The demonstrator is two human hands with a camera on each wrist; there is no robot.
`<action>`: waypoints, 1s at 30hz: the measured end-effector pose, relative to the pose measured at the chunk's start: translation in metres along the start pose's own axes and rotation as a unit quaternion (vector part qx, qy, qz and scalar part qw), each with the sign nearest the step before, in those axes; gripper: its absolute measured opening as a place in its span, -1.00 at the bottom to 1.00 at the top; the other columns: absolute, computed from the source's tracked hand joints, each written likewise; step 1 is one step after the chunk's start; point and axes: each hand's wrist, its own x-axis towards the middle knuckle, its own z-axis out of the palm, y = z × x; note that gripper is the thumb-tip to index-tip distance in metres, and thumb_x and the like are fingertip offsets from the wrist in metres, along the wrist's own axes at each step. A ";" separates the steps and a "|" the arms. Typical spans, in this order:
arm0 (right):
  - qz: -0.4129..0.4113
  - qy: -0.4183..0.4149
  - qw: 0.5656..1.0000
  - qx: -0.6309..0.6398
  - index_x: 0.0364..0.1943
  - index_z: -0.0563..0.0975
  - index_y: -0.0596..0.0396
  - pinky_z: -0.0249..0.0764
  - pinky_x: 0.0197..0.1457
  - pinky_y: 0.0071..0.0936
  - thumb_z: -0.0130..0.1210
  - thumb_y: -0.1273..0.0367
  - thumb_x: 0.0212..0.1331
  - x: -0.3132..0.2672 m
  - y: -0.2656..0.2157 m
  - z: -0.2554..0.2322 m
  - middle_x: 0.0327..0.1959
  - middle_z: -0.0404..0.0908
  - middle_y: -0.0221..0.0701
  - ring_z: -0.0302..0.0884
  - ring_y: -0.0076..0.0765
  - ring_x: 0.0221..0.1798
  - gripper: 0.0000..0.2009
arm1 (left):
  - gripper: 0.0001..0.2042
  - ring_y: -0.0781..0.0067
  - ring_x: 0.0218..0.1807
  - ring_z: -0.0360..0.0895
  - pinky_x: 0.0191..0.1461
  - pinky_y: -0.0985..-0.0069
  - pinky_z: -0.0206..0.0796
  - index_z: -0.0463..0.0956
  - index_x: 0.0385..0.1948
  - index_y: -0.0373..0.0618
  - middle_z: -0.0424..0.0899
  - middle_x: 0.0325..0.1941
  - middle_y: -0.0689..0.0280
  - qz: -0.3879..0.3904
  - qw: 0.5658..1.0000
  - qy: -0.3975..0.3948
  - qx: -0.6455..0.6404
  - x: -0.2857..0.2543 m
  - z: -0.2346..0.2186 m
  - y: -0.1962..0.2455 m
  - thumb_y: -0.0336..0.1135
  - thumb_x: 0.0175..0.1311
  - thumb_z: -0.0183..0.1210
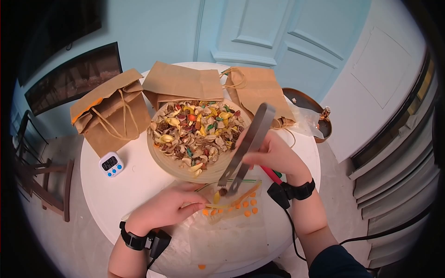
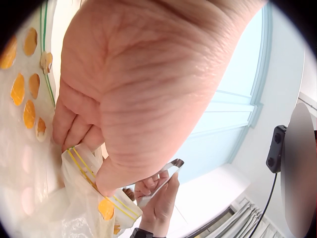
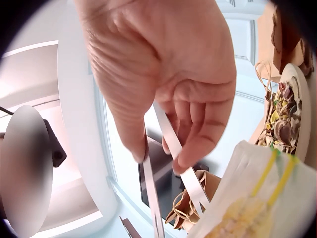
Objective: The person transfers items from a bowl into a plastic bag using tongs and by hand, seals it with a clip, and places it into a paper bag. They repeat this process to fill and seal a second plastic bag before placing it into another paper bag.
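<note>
My left hand (image 1: 162, 204) pinches the rim of a clear zip bag (image 1: 241, 214) printed with orange dots, thumb on the yellow zip strip (image 2: 125, 206). The bag's mouth gapes, with pale yellow and orange pieces inside. In my right hand (image 1: 280, 157) I grip metal tongs (image 1: 256, 132) between thumb and fingers, bend upward and tips down at the mouth of the bag. A small brown cone-like piece (image 1: 223, 191) shows between the tong tips. Just beyond lies a wide round bowl (image 1: 169, 173) heaped with potpourri (image 1: 199, 134) of dried petals, cones and colored bits.
Three brown paper bags (image 1: 118, 120) stand behind and left of the bowl. A white timer (image 1: 111, 164) sits on the round white table (image 1: 134, 185). Something red (image 1: 270, 174) lies under my right wrist. Behind the table, at right, is a dark tray (image 1: 301, 98) with copper-colored items.
</note>
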 end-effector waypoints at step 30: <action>-0.071 0.163 0.984 0.009 -0.04 0.37 0.18 0.47 -0.01 -0.59 0.20 0.50 0.12 0.033 0.051 0.007 -0.15 0.53 -0.42 0.51 -0.57 -0.10 -0.66 | -0.92 0.11 -0.08 0.48 -0.03 0.37 0.34 0.53 -0.32 -0.17 0.55 -0.06 0.20 -0.024 1.000 -0.010 -0.012 0.001 -0.004 0.010 -0.41 0.21 0.12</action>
